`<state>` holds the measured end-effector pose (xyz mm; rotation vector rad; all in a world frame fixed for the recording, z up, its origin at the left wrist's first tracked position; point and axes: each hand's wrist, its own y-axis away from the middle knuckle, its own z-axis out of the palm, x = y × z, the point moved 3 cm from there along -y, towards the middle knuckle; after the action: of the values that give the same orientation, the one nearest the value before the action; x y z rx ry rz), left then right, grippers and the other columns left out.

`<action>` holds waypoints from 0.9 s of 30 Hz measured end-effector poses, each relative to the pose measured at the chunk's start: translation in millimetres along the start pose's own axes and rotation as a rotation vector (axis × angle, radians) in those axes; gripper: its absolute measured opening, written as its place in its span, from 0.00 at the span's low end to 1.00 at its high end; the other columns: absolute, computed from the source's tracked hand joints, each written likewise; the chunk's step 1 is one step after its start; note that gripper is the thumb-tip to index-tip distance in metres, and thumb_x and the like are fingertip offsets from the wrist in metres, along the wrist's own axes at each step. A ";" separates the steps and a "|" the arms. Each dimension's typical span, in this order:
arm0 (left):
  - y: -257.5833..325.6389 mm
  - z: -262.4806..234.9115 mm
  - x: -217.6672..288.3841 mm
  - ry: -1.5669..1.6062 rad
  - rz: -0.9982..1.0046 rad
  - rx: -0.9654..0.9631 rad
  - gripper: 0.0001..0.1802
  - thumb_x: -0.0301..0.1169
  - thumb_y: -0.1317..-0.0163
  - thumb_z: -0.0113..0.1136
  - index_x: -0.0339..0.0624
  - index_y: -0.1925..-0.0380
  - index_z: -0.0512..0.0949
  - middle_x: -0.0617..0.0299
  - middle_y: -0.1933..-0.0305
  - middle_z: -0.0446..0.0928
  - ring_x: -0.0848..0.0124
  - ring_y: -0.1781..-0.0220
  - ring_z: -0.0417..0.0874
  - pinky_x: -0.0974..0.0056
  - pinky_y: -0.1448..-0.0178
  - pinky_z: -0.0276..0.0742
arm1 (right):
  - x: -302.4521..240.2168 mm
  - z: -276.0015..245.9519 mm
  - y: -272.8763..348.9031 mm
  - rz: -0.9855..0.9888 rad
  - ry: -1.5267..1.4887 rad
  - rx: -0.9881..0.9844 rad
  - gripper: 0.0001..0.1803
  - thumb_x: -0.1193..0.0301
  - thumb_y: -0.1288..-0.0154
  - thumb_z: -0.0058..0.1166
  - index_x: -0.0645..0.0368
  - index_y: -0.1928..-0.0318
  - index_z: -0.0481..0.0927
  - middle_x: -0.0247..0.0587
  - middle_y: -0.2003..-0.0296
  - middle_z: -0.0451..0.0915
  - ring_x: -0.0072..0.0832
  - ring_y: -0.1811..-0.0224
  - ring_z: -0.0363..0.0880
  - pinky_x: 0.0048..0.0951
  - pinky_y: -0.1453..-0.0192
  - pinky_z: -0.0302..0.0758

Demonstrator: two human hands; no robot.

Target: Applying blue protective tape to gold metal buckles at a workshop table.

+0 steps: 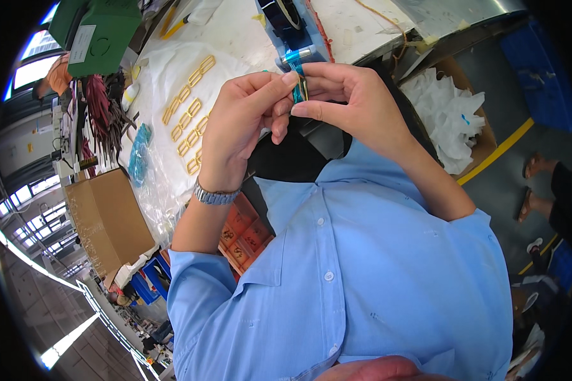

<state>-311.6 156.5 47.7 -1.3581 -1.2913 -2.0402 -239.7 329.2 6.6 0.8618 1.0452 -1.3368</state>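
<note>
In front of my chest both hands meet at a small gold metal piece (pixel 305 87) with shiny blue-green tape (pixel 297 95) on it. My left hand (pixel 251 105) pinches its left side between thumb and fingers. From the other side, my right hand (pixel 362 105) grips it with thumb and fingertips. Fingers cover much of the piece, so its full shape is hidden. Just beyond my fingertips stands a blue tape dispenser (pixel 313 35) with a dark roll (pixel 285 16). Several gold buckle-like frames (pixel 185 120) lie in rows on a white sheet (pixel 162 82) to the left.
A blue plastic-wrapped bundle (pixel 139 152) and a cardboard box (pixel 111 219) are at the left. Below my left forearm sits an orange compartment tray (pixel 245 232). At the right, a carton holds crumpled white paper (pixel 448 114). Another person's feet (pixel 531 184) show on the far right.
</note>
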 end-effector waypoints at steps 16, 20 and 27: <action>-23.0 -11.6 -11.3 0.174 -0.192 -0.070 0.17 0.37 0.23 0.69 0.38 0.70 0.81 0.68 0.76 0.76 0.77 0.81 0.77 0.69 0.79 0.74 | 16.3 0.5 -1.5 -0.076 0.148 0.108 0.20 0.67 0.28 0.71 0.66 0.42 0.88 0.42 0.60 0.93 0.21 0.57 0.92 0.24 0.50 0.84; -22.1 -13.6 -18.7 0.153 -0.094 0.029 0.16 0.37 0.22 0.67 0.36 0.66 0.82 0.67 0.75 0.77 0.76 0.80 0.79 0.70 0.75 0.76 | 17.9 1.1 -2.3 -0.098 0.157 0.151 0.18 0.67 0.27 0.71 0.66 0.45 0.89 0.41 0.62 0.93 0.20 0.60 0.92 0.22 0.55 0.83; 35.3 29.0 -17.1 -0.829 0.793 0.342 0.29 0.14 0.40 0.73 0.37 0.37 0.81 0.55 0.55 0.85 0.69 0.57 0.91 0.63 0.50 0.90 | 18.2 5.2 -4.6 -0.088 0.106 0.163 0.16 0.68 0.26 0.69 0.67 0.46 0.89 0.37 0.64 0.92 0.14 0.61 0.88 0.20 0.56 0.82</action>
<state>-263.2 159.8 53.3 -2.1582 -1.0165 -0.7024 -244.7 317.9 -8.4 1.0276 1.0771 -1.4786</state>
